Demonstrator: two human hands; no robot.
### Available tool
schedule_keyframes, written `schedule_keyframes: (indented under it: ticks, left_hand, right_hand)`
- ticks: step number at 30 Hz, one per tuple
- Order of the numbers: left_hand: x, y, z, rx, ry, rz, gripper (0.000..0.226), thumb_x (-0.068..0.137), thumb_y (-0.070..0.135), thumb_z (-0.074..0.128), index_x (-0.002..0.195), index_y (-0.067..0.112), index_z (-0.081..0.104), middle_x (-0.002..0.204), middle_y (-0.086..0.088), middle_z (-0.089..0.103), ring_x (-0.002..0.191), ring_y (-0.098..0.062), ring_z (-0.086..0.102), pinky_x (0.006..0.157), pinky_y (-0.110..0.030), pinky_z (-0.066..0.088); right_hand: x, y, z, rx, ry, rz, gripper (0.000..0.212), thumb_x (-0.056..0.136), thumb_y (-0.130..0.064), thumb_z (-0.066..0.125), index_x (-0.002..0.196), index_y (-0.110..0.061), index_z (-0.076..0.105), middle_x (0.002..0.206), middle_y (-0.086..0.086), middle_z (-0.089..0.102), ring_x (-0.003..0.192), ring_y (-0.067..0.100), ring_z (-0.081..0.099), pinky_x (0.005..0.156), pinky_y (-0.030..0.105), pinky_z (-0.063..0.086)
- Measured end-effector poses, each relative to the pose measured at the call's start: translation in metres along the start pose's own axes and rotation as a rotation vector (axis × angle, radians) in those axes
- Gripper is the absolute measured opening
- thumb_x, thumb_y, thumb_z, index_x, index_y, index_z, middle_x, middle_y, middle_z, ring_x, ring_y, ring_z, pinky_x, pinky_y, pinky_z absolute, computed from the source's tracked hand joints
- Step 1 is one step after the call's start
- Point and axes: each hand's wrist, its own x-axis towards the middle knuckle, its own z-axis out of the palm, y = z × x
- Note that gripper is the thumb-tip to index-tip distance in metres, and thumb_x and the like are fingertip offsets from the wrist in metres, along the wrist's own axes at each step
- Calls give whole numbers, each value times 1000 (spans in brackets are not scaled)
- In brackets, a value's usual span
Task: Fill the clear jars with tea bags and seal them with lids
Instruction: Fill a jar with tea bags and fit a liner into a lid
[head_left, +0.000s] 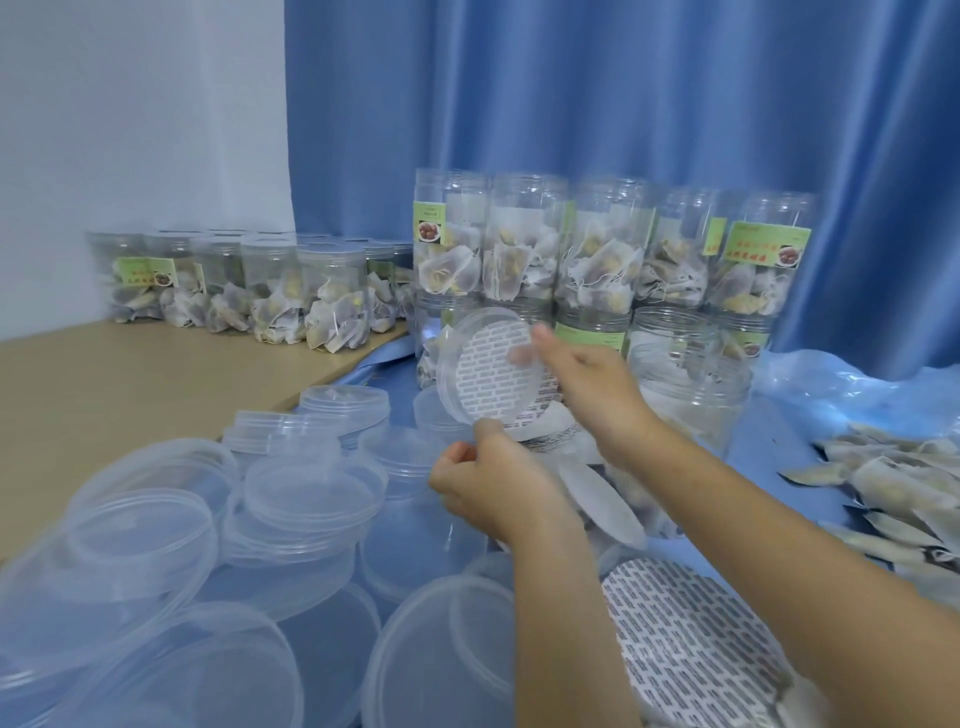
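Two forearms: reach in from 5 o'clock toward centre, above the tabletop.
Filled jars: stacked at 12 o'clock.
Open jar: just behind right hand.
Lid: tilted, printed liner facing viewer.
Left hand: pinches lid's lower rim.
Right hand: fingers curled on lid's right edge.

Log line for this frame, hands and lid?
left hand pinches clear round plastic lid rim | right hand holds its top edge | printed liner inside | lid tilted, off jar
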Motion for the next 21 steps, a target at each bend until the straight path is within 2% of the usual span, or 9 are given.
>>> schedule_keyframes:
  ticks: [1, 3, 5, 8, 10, 13, 16, 19, 21]
  left_hand:
    - [-4, 1, 1, -12, -47, -49, 20, 77, 21, 63, 85, 9, 49, 88, -7, 55, 71, -25, 53, 61, -33, 45]
    - [-14, 4, 2, -88, -186, -99, 29, 78, 31, 66, 98, 14, 54, 97, -4, 61, 82, -21, 61, 70, -35, 50]
    - [-18, 5, 4, -185, -329, -101, 29, 82, 33, 64, 106, 17, 59, 98, -1, 66, 83, -16, 64, 68, -28, 50]
    - [-17, 5, 6, -166, -369, -12, 32, 87, 13, 58, 120, 12, 54, 106, -10, 65, 87, -23, 64, 74, -34, 53]
    - [-19, 6, 6, -156, -388, 17, 35, 89, 0, 52, 123, 7, 49, 105, -13, 62, 83, -22, 63, 64, -32, 53]
    - [-21, 7, 6, -132, -458, -12, 41, 87, -2, 52, 127, 1, 48, 117, -16, 60, 97, -31, 64, 65, -36, 55]
    - [-24, 6, 6, -150, -480, -17, 29, 90, 0, 48, 119, 2, 52, 111, -16, 64, 95, -39, 66, 78, -47, 55]
    - [-29, 6, 6, -172, -558, -29, 9, 92, 11, 48, 93, 7, 56, 102, -16, 67, 89, -38, 67, 72, -46, 57]
    - [-28, 5, 4, -177, -644, -39, 19, 91, 25, 51, 85, 11, 61, 95, -13, 68, 86, -32, 68, 76, -44, 55]
  right_hand:
    - [-3, 1, -8, 135, 1, 66, 45, 94, -50, 45, 87, -20, 77, 61, 3, 62, 50, 12, 55, 54, 23, 42]
    - [-10, 3, -19, 386, -49, 145, 43, 96, -45, 44, 87, -18, 77, 80, -7, 73, 69, 4, 67, 61, 14, 48]
    - [-18, 10, -23, 485, -92, 191, 43, 97, -41, 44, 90, -13, 76, 98, -4, 74, 92, 11, 68, 78, 21, 52]
    - [-26, 18, -22, 486, -29, 212, 28, 98, -29, 49, 93, -16, 73, 107, 4, 71, 102, 18, 65, 87, 29, 52]
    - [-28, 23, -27, 364, 41, 122, 22, 98, -19, 49, 112, -18, 66, 124, 2, 63, 109, 13, 60, 93, 30, 51]
    - [-35, 30, -38, 1, 119, -208, 41, 98, -10, 46, 137, -21, 48, 144, -2, 45, 115, 4, 43, 106, 25, 37]
    - [-41, 27, -47, -249, 196, -548, 56, 87, 13, 44, 135, -15, 51, 138, -9, 43, 122, -9, 34, 103, 7, 28]
    - [-48, 22, -57, -353, 163, -704, 77, 70, 23, 45, 133, -21, 52, 126, -2, 61, 115, 13, 54, 98, 26, 42]
    - [-50, 20, -60, -422, 29, -688, 85, 73, 18, 46, 139, -35, 35, 114, -1, 67, 102, 16, 56, 89, 29, 44]
